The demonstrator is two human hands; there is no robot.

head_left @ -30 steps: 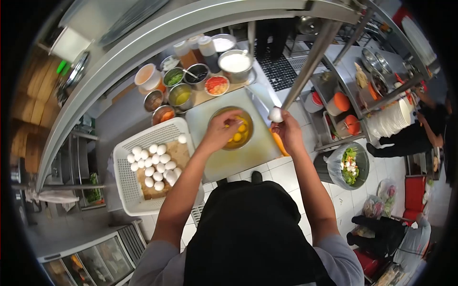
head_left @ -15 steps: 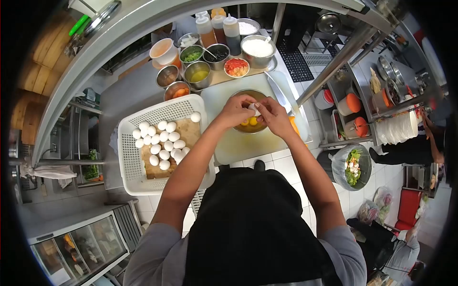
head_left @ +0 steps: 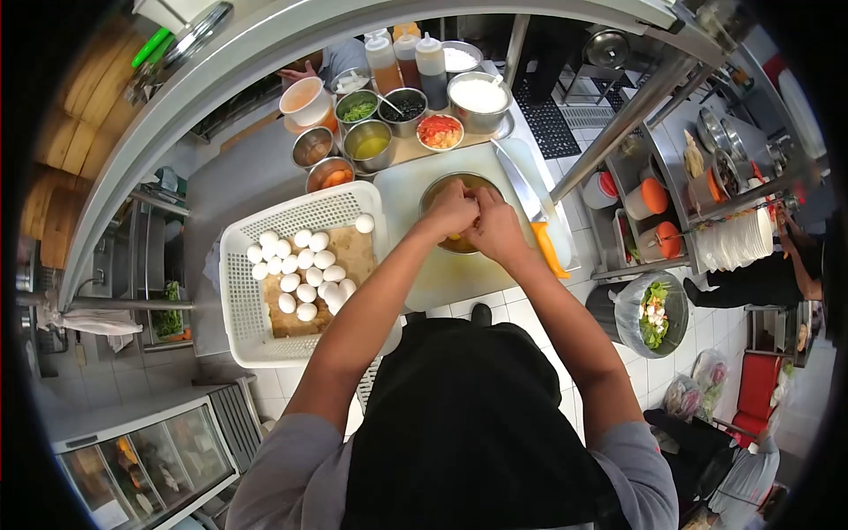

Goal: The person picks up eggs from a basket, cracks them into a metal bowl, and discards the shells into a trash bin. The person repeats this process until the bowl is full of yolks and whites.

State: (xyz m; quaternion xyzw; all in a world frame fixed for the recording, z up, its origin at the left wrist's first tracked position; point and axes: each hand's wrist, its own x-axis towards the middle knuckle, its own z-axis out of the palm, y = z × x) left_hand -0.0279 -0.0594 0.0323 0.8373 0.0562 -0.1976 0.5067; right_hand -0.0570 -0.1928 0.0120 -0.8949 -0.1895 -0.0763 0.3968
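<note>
Person in a black apron point(head_left: 459, 415) stands at the counter, both forearms reaching out ahead. Left hand point(head_left: 449, 214) and right hand point(head_left: 495, 230) are touching, held together right over the metal bowl point(head_left: 437, 187). Fingers of both are curled in tight, tips meeting. Whatever sits between them is hidden, so I cannot tell what they hold. A bit of yellow yolk point(head_left: 454, 237) shows in the bowl under the left wrist.

The bowl sits on a pale cutting board point(head_left: 450, 278), about mid-board. An orange-handled knife point(head_left: 521, 185) lies on the board just right of the hands, blade pointing away and handle near the board's edge.

Left of the board, touching it, is a white plastic basket point(head_left: 234, 291) with a cluster of white eggs point(head_left: 305, 274) on a cardboard tray point(head_left: 353, 252). One lone egg point(head_left: 364, 223) sits at the basket's far right corner.

Beyond the board is a row of small steel pots point(head_left: 369, 141) with green, red and dark fillings, then squeeze bottles point(head_left: 431, 62) behind those. On the floor to the right, well apart, stands a lined bin point(head_left: 623, 309) with scraps.
</note>
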